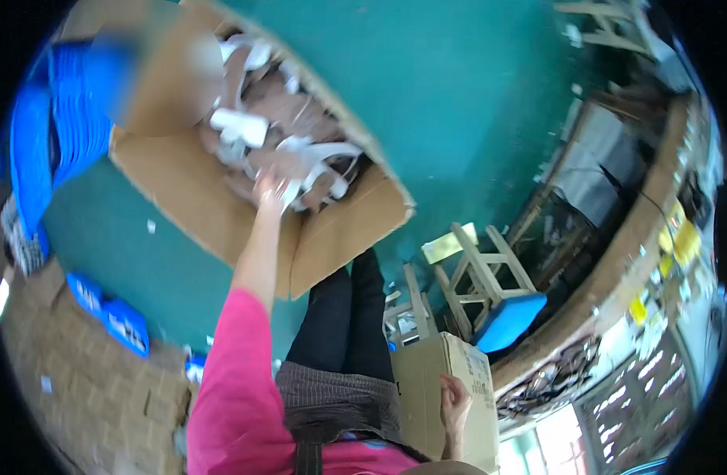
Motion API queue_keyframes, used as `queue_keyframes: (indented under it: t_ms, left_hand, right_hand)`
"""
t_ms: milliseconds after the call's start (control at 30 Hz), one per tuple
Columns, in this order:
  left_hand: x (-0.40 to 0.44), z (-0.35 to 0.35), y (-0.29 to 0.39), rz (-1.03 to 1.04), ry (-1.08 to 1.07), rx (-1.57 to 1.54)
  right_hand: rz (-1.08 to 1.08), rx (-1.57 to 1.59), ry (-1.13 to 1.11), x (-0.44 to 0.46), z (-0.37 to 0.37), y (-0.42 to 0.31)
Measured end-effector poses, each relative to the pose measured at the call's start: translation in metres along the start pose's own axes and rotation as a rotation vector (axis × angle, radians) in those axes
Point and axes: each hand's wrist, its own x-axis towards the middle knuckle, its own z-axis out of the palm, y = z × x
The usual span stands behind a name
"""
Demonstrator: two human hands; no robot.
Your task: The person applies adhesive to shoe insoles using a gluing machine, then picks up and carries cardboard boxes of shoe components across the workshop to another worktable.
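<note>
My left hand [272,187] reaches down into a large open cardboard box [191,184]. Inside lies a jumbled heap of soft brown and white pieces [296,119], some with white strap-like loops; their exact kind is unclear. A white piece [291,192] lies against my left fingers, which are too blurred to show whether they grip it. My right hand [456,402] hangs low at my side, its fingers curled in with nothing visible in them. Behind it stands a closed cardboard carton [423,380] with printing on one side.
Blue stacked items [74,111] stand left of the box. Wooden stools [490,277], one with a blue seat [510,321], are at the right near a long cluttered workbench [617,261]. More blue things [110,313] lie on the green floor [458,95].
</note>
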Motion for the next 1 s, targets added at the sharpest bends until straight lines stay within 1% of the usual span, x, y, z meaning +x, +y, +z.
queue_keyframes:
  t_ms: [33,133,233,267,300,333,433,500,533,567,600,633,667,700,767,800,833,900,933,1000]
  left_hand:
    - [-0.037,0.003,0.014,-0.035,-0.149,-0.022]
    - [-0.113,-0.03,0.044,-0.115,0.027,-0.053]
    - [-0.158,-0.045,0.07,-0.167,0.155,-0.04]
    - [-0.164,-0.056,0.08,-0.15,0.186,0.112]
    - [-0.188,-0.023,0.087,-0.157,0.182,0.191]
    - [-0.223,0.042,0.09,-0.154,0.175,0.264]
    - [-0.187,0.059,0.095,-0.277,-0.114,0.461]
    - [-0.199,0.139,0.081,-0.021,-0.22,0.702]
    - [-0.201,0.181,0.075,-0.091,-0.088,0.783]
    - [-0.248,0.265,0.068,0.016,-0.306,0.919]
    - [-0.221,0.284,0.052,0.065,-0.369,0.834]
    - [-0.206,0.317,0.035,0.085,-0.391,0.904]
    - [-0.207,0.359,0.017,0.168,-0.467,0.974]
    - [-0.223,0.406,0.004,0.023,-0.574,0.973]
    - [-0.253,0.49,-0.041,0.121,-0.588,1.076]
    - [-0.269,0.525,-0.063,0.105,-0.764,1.033]
    - [-0.275,0.557,-0.083,0.098,-0.817,1.112]
    - [-0.293,0.61,-0.131,0.099,-0.951,1.027]
    - [-0.3,0.631,-0.153,0.103,-0.996,0.988]
    - [-0.307,0.673,-0.191,0.073,-1.076,1.037]
  right_hand:
    - [-0.042,-0.016,-0.019,0.002,-0.01,-0.017]
    - [-0.209,0.013,0.115,-0.002,-0.038,-0.044]
    - [-0.33,0.133,0.2,-0.017,-0.07,-0.07]
    - [-0.359,0.163,0.224,-0.028,-0.078,-0.074]
    - [-0.398,0.191,0.242,-0.036,-0.087,-0.08]
    - [-0.446,0.216,0.263,-0.04,-0.099,-0.086]
    - [-0.471,0.28,0.301,-0.058,-0.118,-0.083]
    - [-0.465,0.3,0.325,-0.067,-0.12,-0.072]
    - [-0.48,0.278,0.347,-0.068,-0.127,-0.069]
    - [-0.503,0.249,0.376,-0.063,-0.139,-0.068]
    - [-0.46,0.28,0.349,-0.064,-0.148,-0.067]
    - [-0.459,0.306,0.373,-0.06,-0.156,-0.064]
    - [-0.455,0.328,0.396,-0.055,-0.164,-0.059]
    - [-0.447,0.348,0.415,-0.05,-0.17,-0.053]
    - [-0.434,0.369,0.44,-0.028,-0.184,-0.036]
    - [-0.426,0.387,0.443,-0.019,-0.192,-0.028]
    - [-0.421,0.401,0.449,-0.008,-0.202,-0.018]
    - [-0.429,0.417,0.496,0.015,-0.226,0.002]
    - [-0.344,0.408,0.524,0.022,-0.236,0.012]
    - [-0.208,0.441,0.572,0.027,-0.259,0.033]
